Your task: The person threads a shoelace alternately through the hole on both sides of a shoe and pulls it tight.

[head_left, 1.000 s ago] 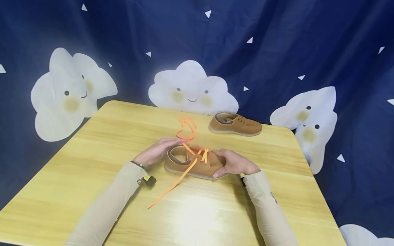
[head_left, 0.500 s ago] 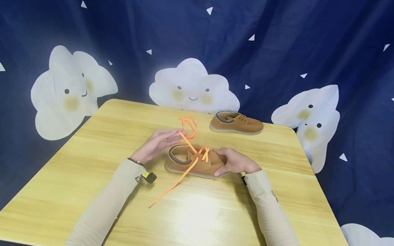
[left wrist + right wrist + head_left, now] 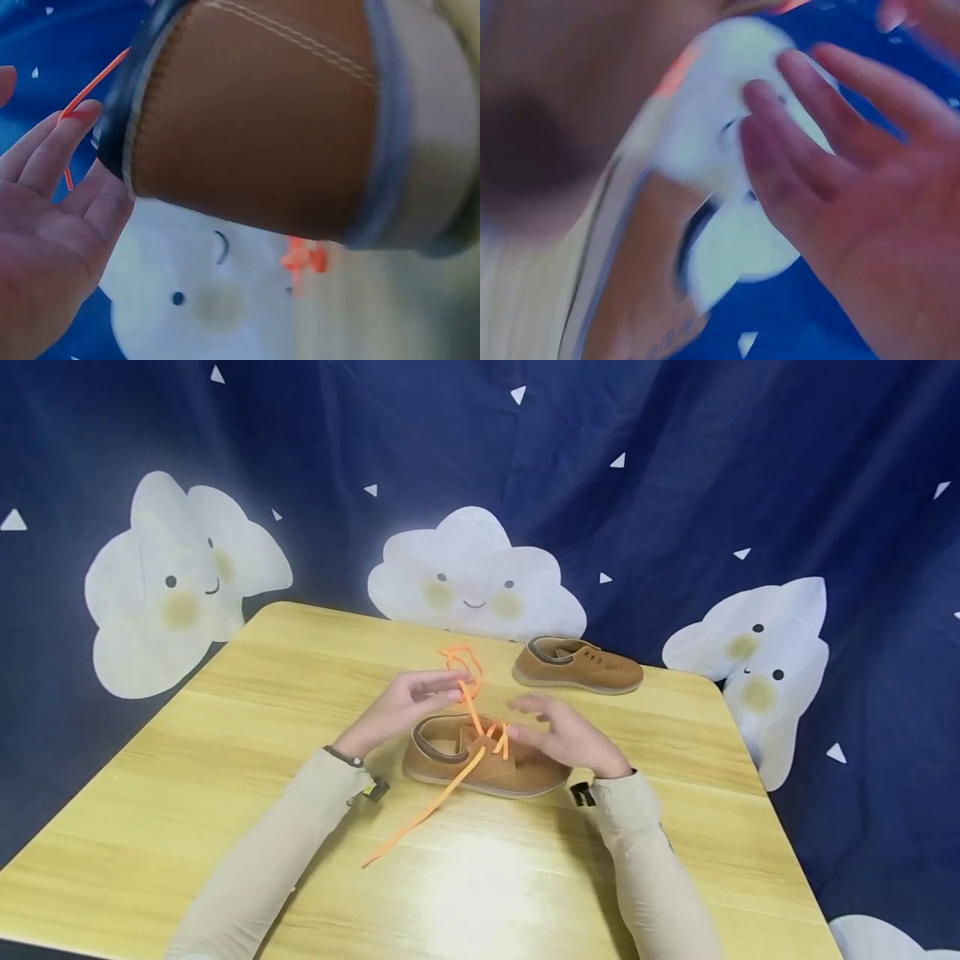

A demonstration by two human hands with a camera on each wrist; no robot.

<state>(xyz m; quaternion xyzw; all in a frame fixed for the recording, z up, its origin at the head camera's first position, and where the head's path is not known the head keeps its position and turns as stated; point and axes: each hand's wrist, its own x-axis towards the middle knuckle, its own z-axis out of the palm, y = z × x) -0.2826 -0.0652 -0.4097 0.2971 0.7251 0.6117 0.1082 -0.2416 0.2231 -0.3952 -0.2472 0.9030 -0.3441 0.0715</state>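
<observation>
The orange lace (image 3: 471,710) runs through the near brown shoe (image 3: 480,758), which sits on its sole around the middle of the yellow wooden counter (image 3: 225,752), heel toward the left and toe toward the right. Starting at the left, one loose end of the lace trails off the shoe's near side and lies flat on the counter, slanting toward the front edge. Above and just left of the shoe's heel, the left hand (image 3: 405,706) is raised off the counter, its fingers (image 3: 438,687) closed in a pinch on the other strand of the lace, which rises taut from the eyelets to the fingertips and then loops loosely beyond them. In the left wrist view, the left hand (image 3: 45,247) shows beside the shoe's heel (image 3: 255,127), with the thin lace (image 3: 90,88) at one fingertip. Over the shoe's toe, the right hand (image 3: 558,735) hovers with its fingers (image 3: 528,706) spread apart and straight, gripping nothing; whether it touches the shoe cannot be told. The right wrist view is blurred but shows the right hand (image 3: 855,195) with fingers spread. Farther right and back, near the counter's far edge, a second brown shoe (image 3: 577,665) rests well apart, unlaced.
</observation>
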